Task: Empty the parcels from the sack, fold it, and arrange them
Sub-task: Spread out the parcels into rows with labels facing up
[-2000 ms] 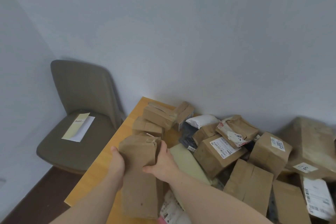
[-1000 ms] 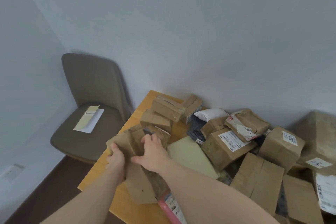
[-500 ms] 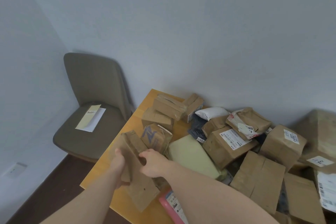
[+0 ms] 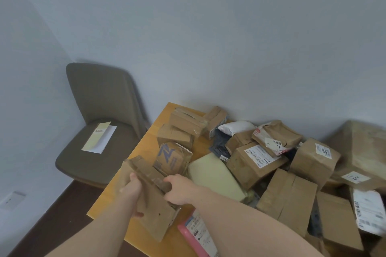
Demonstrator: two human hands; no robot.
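A: Change since half a second ago: the long brown parcel (image 4: 150, 200) is tipped further toward the near left table edge, and the box with blue lettering (image 4: 171, 158) behind it shows more fully.

B: Hands?

A: Left hand (image 4: 132, 192) grasps the parcel's left side, thumb on top, fingers curled under. Right hand (image 4: 180, 189) grips its right edge, fingers curled over the upper face. Parcel lies tilted, its near end on the table (image 4: 146, 146).

B: Immediate surroundings?

A: The blue-lettered box is just behind the parcel, touching or nearly so; cannot tell which. Right of the right hand lies a pale yellow padded packet (image 4: 215, 175). Under the right forearm, a pink mailer (image 4: 196, 236) with a printed label, near the front edge.

B: Further out?

A: Two taped brown boxes (image 4: 183, 127) at the far left corner of the table. A white soft packet (image 4: 236, 127) against the wall. A labelled carton (image 4: 253, 161) in the middle of the heap, more brown cartons piled to the right. No sack identifiable in view.

B: Off the table?

A: A grey-brown chair (image 4: 100, 98) at left, papers (image 4: 99, 137) on its seat.
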